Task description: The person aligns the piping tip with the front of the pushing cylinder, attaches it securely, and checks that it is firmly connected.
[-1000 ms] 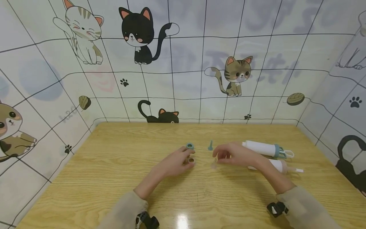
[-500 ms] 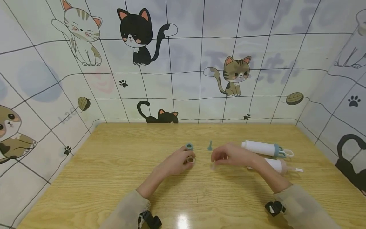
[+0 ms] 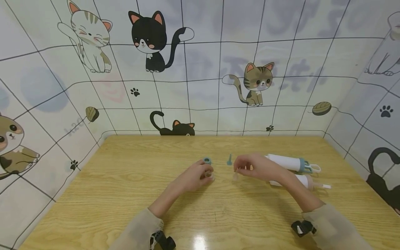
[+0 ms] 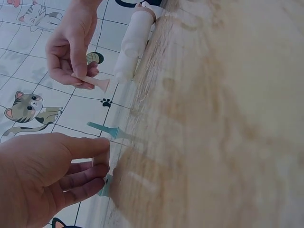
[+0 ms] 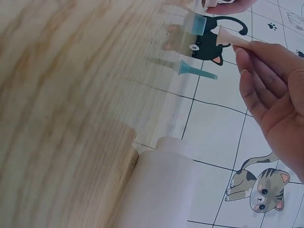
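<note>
My left hand [image 3: 195, 176] holds a small pale pink ring-shaped cap [image 3: 208, 174] between thumb and fingers, its opening facing up. The left wrist view shows the thumb along one side of this pale cap [image 4: 100, 159]. To the right, my right hand [image 3: 257, 167] pinches a pale pink nozzle [image 5: 232, 39] by its narrow end, with the flared end pointing down. A teal ring-shaped cap [image 3: 207, 160] sits just beyond the left fingers. Between and behind the hands, a teal nozzle [image 3: 229, 160] stands on its wide base, narrow tip up.
Two white tubes lie on the wooden table [image 3: 125, 184] at the right. The farther white tube [image 3: 285, 162] has a teal collar and a loop handle; the nearer white tube [image 3: 301, 180] has a pinkish collar and is partly behind the right hand. A cat-patterned wall covering [image 3: 203, 93] borders the table.
My left fingers have closed in on the pale pink cap. The pale pink nozzle in my right hand has risen slightly. The teal pieces and white tubes have stayed put.
</note>
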A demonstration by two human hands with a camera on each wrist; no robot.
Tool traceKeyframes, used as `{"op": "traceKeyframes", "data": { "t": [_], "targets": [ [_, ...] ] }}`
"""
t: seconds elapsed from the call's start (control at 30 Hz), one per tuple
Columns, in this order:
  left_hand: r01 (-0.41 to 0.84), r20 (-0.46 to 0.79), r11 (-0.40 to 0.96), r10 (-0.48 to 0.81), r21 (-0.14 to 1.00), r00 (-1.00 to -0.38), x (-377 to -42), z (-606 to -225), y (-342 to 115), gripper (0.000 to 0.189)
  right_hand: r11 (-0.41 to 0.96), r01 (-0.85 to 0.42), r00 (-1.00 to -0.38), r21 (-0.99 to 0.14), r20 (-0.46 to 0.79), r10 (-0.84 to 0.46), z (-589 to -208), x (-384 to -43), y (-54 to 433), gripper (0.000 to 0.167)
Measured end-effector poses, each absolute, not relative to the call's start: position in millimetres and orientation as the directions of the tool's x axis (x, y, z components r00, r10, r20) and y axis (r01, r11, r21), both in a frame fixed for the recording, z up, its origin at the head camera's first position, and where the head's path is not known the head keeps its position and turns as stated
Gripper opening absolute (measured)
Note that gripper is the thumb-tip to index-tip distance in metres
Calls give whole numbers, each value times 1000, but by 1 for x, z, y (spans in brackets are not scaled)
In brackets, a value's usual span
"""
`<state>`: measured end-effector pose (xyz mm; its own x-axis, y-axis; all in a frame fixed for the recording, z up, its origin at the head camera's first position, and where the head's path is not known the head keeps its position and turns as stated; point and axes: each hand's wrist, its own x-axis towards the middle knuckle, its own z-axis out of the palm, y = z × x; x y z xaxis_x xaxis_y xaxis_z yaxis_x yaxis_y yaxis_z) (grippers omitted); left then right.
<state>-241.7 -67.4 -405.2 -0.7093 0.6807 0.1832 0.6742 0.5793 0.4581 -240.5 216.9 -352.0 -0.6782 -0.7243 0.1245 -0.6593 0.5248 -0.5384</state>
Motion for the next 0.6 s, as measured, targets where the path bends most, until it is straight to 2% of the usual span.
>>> {"op": "traceKeyframes", "data": {
  "t": [0.23, 0.47, 0.6],
  "targets": [
    [672, 213, 551, 673, 495, -708, -239, -403, -66, 28, 528, -662, -705, -532, 202, -680, -348, -235, 217, 12],
    [686, 283, 472, 668, 555, -688, -236, -400, -68, 25, 529, -666, -723, -526, 281, -630, -342, -225, 216, 11],
    [683, 303, 438, 663, 584, -684, -233, -397, -70, 27, 511, -692, -710, -510, 354, -608, -341, -220, 216, 15]
  ]
}}
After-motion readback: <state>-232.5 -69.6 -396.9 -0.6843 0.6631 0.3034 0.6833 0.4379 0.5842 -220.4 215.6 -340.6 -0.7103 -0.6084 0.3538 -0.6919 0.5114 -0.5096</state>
